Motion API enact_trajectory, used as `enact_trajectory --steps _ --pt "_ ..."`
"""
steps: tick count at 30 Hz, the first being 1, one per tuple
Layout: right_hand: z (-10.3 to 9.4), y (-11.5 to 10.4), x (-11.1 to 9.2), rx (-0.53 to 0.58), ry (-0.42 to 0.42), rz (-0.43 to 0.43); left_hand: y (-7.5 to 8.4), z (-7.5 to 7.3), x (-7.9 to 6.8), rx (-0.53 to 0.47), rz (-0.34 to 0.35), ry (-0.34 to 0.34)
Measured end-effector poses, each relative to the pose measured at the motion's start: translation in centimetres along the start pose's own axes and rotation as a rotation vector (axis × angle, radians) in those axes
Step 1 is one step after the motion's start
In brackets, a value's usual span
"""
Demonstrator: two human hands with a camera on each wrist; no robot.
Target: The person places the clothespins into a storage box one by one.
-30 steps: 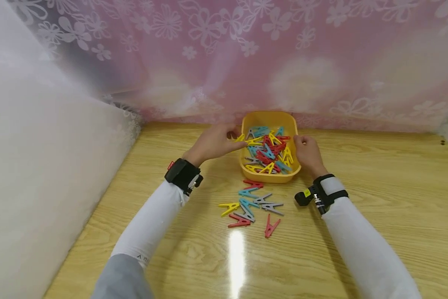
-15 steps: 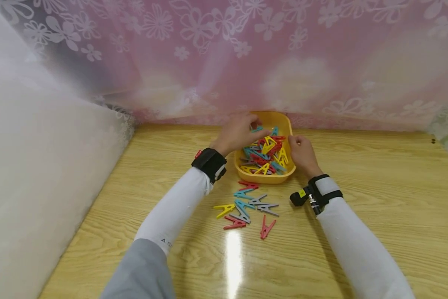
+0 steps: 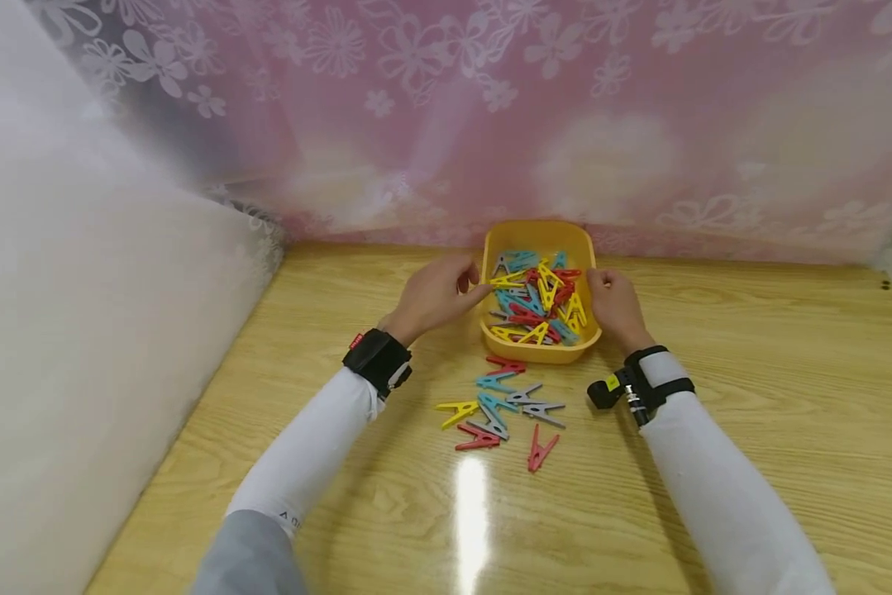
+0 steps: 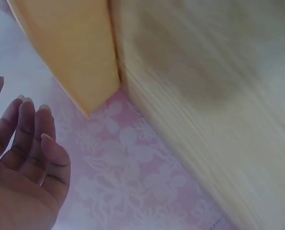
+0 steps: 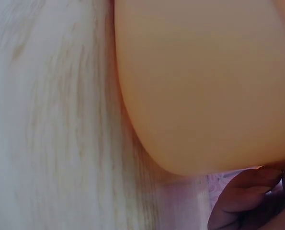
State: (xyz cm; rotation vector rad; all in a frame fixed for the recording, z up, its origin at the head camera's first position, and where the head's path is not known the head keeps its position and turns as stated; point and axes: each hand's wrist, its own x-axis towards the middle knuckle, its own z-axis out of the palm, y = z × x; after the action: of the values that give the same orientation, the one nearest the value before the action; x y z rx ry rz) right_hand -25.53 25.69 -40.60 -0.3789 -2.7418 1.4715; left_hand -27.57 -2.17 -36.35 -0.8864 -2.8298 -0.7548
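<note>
A yellow plastic tub (image 3: 541,354) stands at the back of the table, holding many clothespins (image 3: 523,310) in yellow, red, blue and grey. My right hand (image 3: 615,306) grips the tub's right rim; in the right wrist view its curled fingers (image 5: 245,194) show below the tub wall (image 5: 204,86). Just left of the tub's left rim is my left hand (image 3: 440,293), thumb tip right at the rim. Its fingers are loosely bent, and nothing is between them in the left wrist view, where the hand (image 4: 29,167) hangs beside the tub wall (image 4: 80,52).
In front of the tub lies a loose group of clothespins, among them a yellow one (image 3: 456,411), a grey one (image 3: 544,413) and a red one (image 3: 541,450). A pink flowered curtain (image 3: 453,140) hangs behind the wooden table (image 3: 751,355). White cloth (image 3: 81,289) borders the left side.
My left hand moved right over the tub, then back left beside its rim. The yellow clothespin at its fingers a second ago is gone from them. My right hand stayed on the rim.
</note>
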Motion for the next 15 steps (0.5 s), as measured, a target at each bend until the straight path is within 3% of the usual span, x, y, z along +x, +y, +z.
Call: enact_trajectory --steps 6,12,15 --pt "-0.1 -0.1 0.0 0.014 -0.008 0.023 -1.1 -0.6 -3.4 0.013 -0.016 -0.099" --pt "-0.1 -0.1 -0.1 0.019 -0.013 0.033 -1.8 -0.6 -6.6 -0.008 0.03 -0.4" --pt "0.1 -0.1 0.0 0.03 -0.015 0.035 -1.7 -0.4 -7.8 0.01 0.015 -0.511"
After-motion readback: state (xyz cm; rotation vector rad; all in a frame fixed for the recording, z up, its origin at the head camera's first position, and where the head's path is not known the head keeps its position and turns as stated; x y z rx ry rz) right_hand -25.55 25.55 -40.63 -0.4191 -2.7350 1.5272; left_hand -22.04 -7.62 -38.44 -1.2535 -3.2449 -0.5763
